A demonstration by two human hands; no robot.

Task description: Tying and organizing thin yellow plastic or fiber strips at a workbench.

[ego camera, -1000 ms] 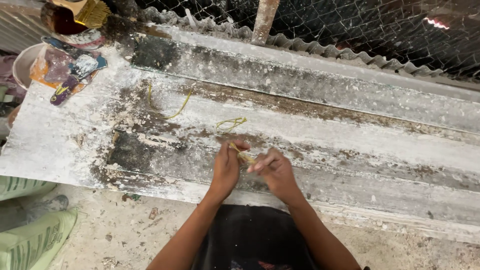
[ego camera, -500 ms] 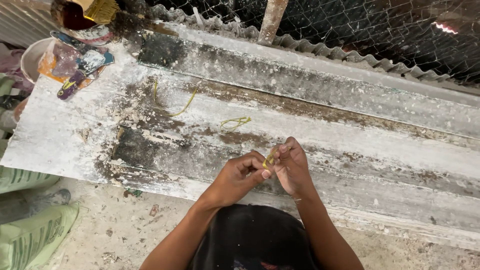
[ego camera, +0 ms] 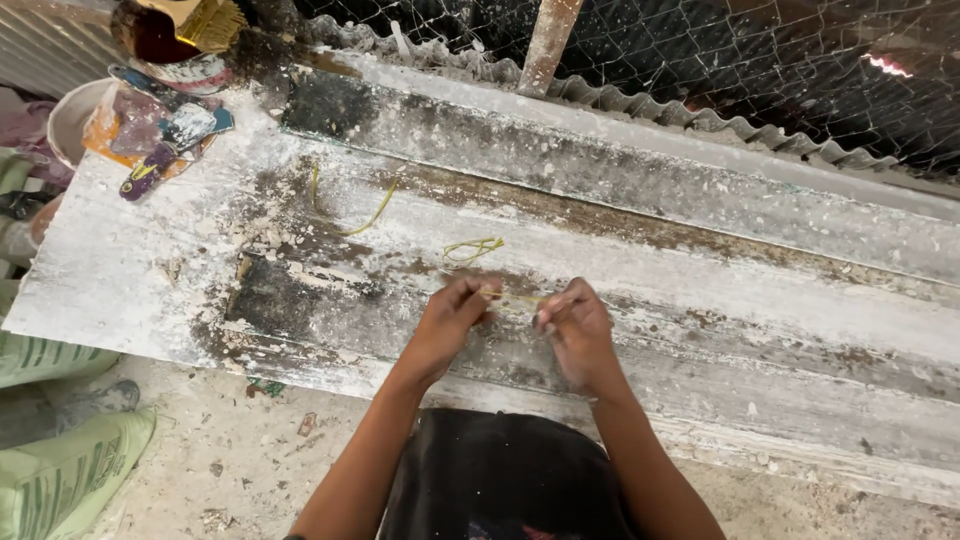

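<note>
My left hand (ego camera: pixel 452 322) and my right hand (ego camera: pixel 575 328) are close together over a long white plaster-caked moulding slab (ego camera: pixel 760 330). Between their pinched fingertips runs a thin yellow fibre strand (ego camera: pixel 512 297), held taut just above the slab. A loose tangle of the same yellow fibre (ego camera: pixel 472 248) lies on the slab just beyond my left hand. Another yellow strand (ego camera: pixel 368 218) lies further left on the slab.
At the top left sit a white bucket (ego camera: pixel 66 118), scrapers with coloured handles (ego camera: pixel 165 150) and a dark container with yellow fibre (ego camera: pixel 175 28). Green printed sacks (ego camera: pixel 60 470) lie on the floor at left. A corrugated sheet, a post (ego camera: pixel 548 40) and wire mesh back the slab.
My hands shifted slightly right and then drew a little apart, stretching the yellow strand between them. The view has moved a little.
</note>
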